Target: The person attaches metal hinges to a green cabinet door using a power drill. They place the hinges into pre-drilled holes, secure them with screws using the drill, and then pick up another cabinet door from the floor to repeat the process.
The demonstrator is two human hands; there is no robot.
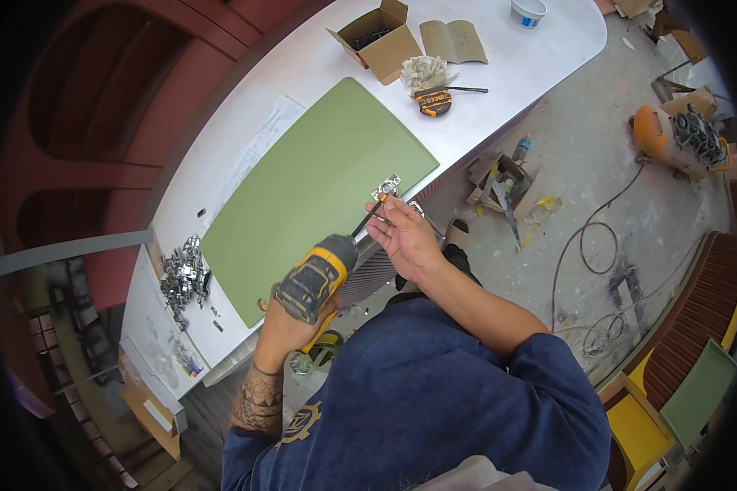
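My left hand (297, 329) is wrapped round the grip of a yellow and black cordless drill (313, 278). A long dark driver bit (368, 218) runs from its chuck up to a silver cabinet hinge (387, 186) at the near edge of a green panel (319, 180). Thumb and fingers of my right hand (407, 237) pinch the bit close to its orange-ringed tip, right beside the hinge. Whether a screw sits at the tip is hidden by the fingers. The panel lies flat on a white table (532, 61).
A pile of metal hinges (185, 277) lies left of the panel. Beyond it are an open cardboard box (381, 41) of dark screws, a crumpled rag (424, 74), a tape measure (432, 101) and a white tub (528, 11). An orange compressor (671, 141) with a hose (583, 245) occupies the right floor.
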